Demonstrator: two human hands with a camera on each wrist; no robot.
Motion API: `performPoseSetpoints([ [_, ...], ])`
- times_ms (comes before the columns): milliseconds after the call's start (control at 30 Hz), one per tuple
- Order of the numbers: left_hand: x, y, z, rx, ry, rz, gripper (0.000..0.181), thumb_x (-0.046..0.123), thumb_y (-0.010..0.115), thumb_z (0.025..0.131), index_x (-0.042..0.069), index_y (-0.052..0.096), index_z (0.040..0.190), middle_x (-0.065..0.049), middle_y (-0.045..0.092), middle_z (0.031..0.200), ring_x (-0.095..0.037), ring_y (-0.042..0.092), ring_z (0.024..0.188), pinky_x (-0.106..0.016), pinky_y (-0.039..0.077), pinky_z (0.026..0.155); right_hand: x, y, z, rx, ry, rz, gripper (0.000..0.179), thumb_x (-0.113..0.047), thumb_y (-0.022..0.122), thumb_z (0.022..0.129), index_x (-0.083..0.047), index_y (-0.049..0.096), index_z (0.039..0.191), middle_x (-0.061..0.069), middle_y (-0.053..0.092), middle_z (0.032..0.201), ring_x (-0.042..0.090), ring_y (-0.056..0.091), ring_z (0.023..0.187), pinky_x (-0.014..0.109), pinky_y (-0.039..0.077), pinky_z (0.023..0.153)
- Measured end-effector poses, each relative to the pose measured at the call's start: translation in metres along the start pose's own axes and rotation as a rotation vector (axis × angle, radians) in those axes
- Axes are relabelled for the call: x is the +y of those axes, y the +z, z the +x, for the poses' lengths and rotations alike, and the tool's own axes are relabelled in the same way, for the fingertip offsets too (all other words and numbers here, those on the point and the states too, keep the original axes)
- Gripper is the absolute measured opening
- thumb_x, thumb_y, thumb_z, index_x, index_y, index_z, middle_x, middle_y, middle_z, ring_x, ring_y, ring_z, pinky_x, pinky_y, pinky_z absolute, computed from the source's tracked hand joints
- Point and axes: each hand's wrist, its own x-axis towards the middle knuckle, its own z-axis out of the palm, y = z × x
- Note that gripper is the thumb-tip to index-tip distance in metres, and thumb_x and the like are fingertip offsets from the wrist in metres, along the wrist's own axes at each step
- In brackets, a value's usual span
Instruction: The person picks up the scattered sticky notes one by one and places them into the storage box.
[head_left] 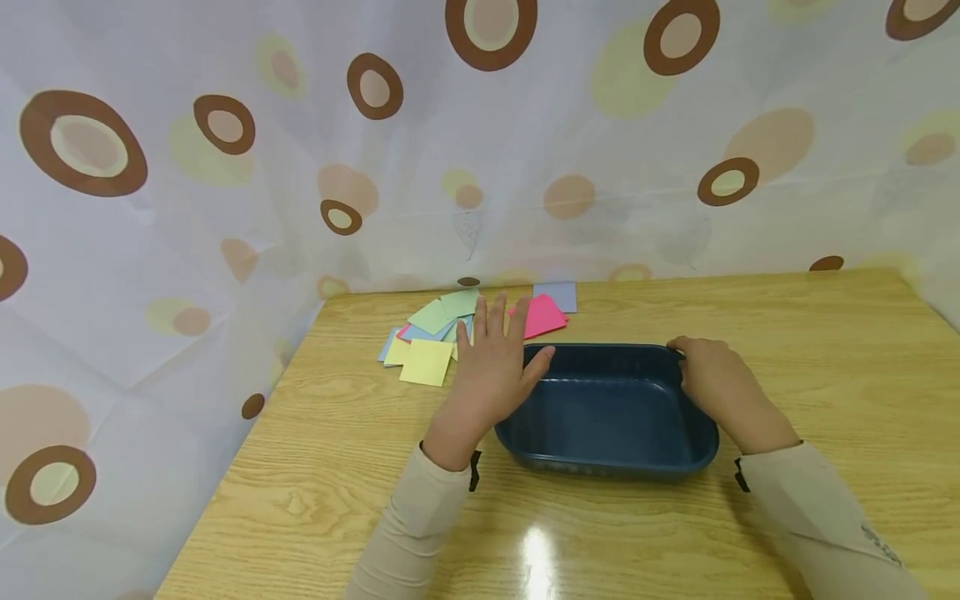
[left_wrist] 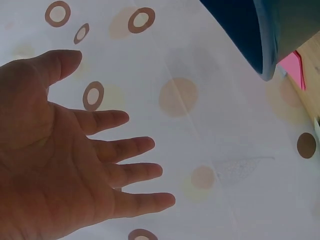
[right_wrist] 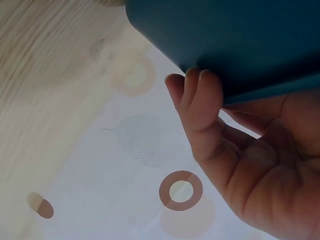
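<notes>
A dark blue rectangular tray [head_left: 607,417] with raised walls is in the middle of the head view. My right hand [head_left: 722,387] grips its right rim, fingers curled round the edge; the right wrist view shows those fingertips [right_wrist: 205,92] against the tray's outer wall [right_wrist: 250,45]. At the tray's left end my left hand [head_left: 489,371] is spread with straight fingers, holding nothing. In the left wrist view the left palm [left_wrist: 55,160] stands apart from the tray's rim [left_wrist: 267,45]. Beyond the left hand lie sticky notes [head_left: 427,363] in yellow, green and blue, partly hidden by its fingers.
Pink notes [head_left: 544,317] and a blue-grey note [head_left: 557,295] lie behind the tray near the table's back edge. The wooden table [head_left: 315,500] meets a white curtain [head_left: 285,275] printed with brown rings at the back and left.
</notes>
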Motion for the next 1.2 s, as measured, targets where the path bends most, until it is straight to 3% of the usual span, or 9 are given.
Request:
performPoseSetpoints([
  [167, -0.018, -0.003, 0.001, -0.012, -0.04, -0.065, 0.067, 0.044, 0.045, 0.1, 0.008, 0.023, 0.152, -0.021, 0.021, 0.154, -0.041, 0.01, 0.144, -0.059, 0.013, 0.112, 0.001, 0.001, 0.0, -0.005, 0.014, 0.008, 0.032, 0.007, 0.052, 0.092, 0.016, 0.053, 0.122, 0.034, 0.062, 0.096, 0.02, 0.052, 0.052, 0.033, 0.04, 0.047],
  [367, -0.055, -0.002, 0.007, -0.021, -0.063, -0.146, 0.062, 0.034, 0.047, 0.102, 0.001, 0.027, 0.149, -0.024, 0.029, 0.15, -0.041, 0.023, 0.14, -0.053, 0.022, 0.111, 0.006, -0.001, 0.0, -0.011, 0.007, 0.023, 0.032, 0.007, 0.051, 0.092, 0.015, 0.052, 0.123, 0.031, 0.063, 0.092, 0.018, 0.05, 0.052, 0.031, 0.04, 0.049],
  [467, -0.073, 0.001, 0.014, -0.009, -0.066, -0.125, 0.056, 0.028, 0.048, 0.102, -0.003, 0.032, 0.146, -0.025, 0.038, 0.143, -0.04, 0.034, 0.134, -0.051, 0.03, 0.108, 0.008, -0.003, -0.001, -0.01, 0.004, 0.03, 0.032, 0.006, 0.051, 0.093, 0.016, 0.051, 0.124, 0.03, 0.064, 0.09, 0.017, 0.051, 0.052, 0.031, 0.04, 0.05],
  [567, -0.08, 0.01, 0.033, -0.029, -0.029, -0.103, 0.051, 0.023, 0.05, 0.101, -0.005, 0.038, 0.143, -0.025, 0.045, 0.137, -0.04, 0.042, 0.127, -0.049, 0.038, 0.102, 0.017, -0.007, -0.016, 0.01, 0.057, 0.035, 0.032, 0.006, 0.05, 0.093, 0.016, 0.051, 0.124, 0.031, 0.063, 0.092, 0.017, 0.052, 0.053, 0.031, 0.04, 0.05],
  [700, -0.087, 0.026, 0.057, -0.086, -0.023, -0.079, 0.047, 0.018, 0.054, 0.099, -0.006, 0.044, 0.138, -0.026, 0.049, 0.132, -0.041, 0.048, 0.121, -0.049, 0.044, 0.095, 0.026, -0.013, -0.035, 0.034, 0.125, 0.027, 0.032, 0.006, 0.049, 0.093, 0.017, 0.051, 0.123, 0.033, 0.062, 0.097, 0.02, 0.056, 0.058, 0.033, 0.043, 0.052],
  [900, -0.087, 0.056, 0.086, -0.241, -0.083, -0.084, 0.064, 0.028, 0.059, 0.097, -0.014, 0.036, 0.138, -0.035, 0.038, 0.136, -0.049, 0.04, 0.125, -0.052, 0.043, 0.096, 0.034, -0.02, -0.063, 0.074, 0.217, -0.017, 0.029, 0.006, 0.05, 0.092, 0.02, 0.053, 0.118, 0.037, 0.059, 0.106, 0.042, 0.063, 0.083, 0.047, 0.051, 0.066],
  [1033, -0.079, 0.078, 0.092, -0.302, -0.125, -0.103, 0.083, 0.037, 0.065, 0.092, -0.016, 0.024, 0.141, -0.041, 0.032, 0.137, -0.055, 0.035, 0.126, -0.056, 0.042, 0.095, 0.034, -0.022, -0.078, 0.088, 0.271, -0.036, 0.028, 0.006, 0.05, 0.092, 0.02, 0.054, 0.117, 0.037, 0.059, 0.106, 0.045, 0.062, 0.087, 0.048, 0.051, 0.069],
  [1200, -0.077, 0.088, 0.091, -0.313, -0.126, -0.12, 0.091, 0.035, 0.07, 0.088, -0.015, 0.018, 0.144, -0.043, 0.035, 0.134, -0.056, 0.037, 0.123, -0.06, 0.04, 0.095, 0.026, -0.014, -0.085, 0.12, 0.324, -0.038, 0.027, 0.007, 0.05, 0.093, 0.019, 0.055, 0.117, 0.034, 0.06, 0.105, 0.043, 0.062, 0.089, 0.048, 0.052, 0.072],
])
